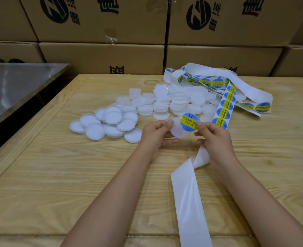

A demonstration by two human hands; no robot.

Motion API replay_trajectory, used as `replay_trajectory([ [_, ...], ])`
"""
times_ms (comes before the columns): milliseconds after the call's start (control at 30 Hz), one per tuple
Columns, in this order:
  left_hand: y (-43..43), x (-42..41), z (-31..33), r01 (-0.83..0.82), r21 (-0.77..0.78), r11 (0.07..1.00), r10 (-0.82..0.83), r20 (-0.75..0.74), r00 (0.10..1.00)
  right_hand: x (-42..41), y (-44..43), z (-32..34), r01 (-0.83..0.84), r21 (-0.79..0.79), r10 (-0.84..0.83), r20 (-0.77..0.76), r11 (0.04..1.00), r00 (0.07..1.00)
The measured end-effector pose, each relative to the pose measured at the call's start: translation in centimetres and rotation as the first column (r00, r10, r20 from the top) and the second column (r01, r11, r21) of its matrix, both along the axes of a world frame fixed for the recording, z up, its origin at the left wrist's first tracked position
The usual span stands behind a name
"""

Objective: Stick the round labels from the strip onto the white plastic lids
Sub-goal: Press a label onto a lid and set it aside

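Closest to us, the empty white backing paper [186,193] runs over the wooden table [58,175] and climbs up under our right hand [213,134]; we cannot tell if the lower fingers hold it or it just goes past them. Our left hand [156,132] pinches one white lid [177,132] by its left edge, thumb on top and fingers below, with the flat face turned up to us. Our right hand pinches a round blue and yellow label [188,122] by its right edge, between thumb and finger. The label sits over the top right part of the lid and sticks out past the rim there, so it is not in the middle yet. We cannot tell if its sticky side already touches the plastic. The middle of the lid lies down and to the left of the label, toward our left hand, so we think the label has to slide that way before we press it flat. Past our hands lies the pile of lids [147,107], none with a label that we can see. To the right of the pile, the strip [226,104] with more labels on it loops and curls. Behind the table stand brown cardboard boxes [102,56], and a shiny metal top [13,86] is off to the left
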State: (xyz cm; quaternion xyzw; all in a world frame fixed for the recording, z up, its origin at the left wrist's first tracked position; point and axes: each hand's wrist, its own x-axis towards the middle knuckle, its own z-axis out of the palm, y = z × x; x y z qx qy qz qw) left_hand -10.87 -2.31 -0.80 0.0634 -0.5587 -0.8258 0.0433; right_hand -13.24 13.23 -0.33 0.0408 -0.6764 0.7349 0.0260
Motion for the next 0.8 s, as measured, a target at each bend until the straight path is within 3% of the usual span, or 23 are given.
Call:
replay_trajectory([
  [200,0.32,0.19,0.10,0.035,-0.013,0.999,-0.035,-0.004,0.999,0.20,-0.15,-0.19,-0.041,0.125,0.040,0.011,0.991,0.999],
  [800,0.44,0.08,-0.17,0.012,-0.058,0.998,-0.013,-0.026,1.000,0.26,0.32,0.36,-0.003,0.271,0.023,-0.073,0.963,0.997],
])
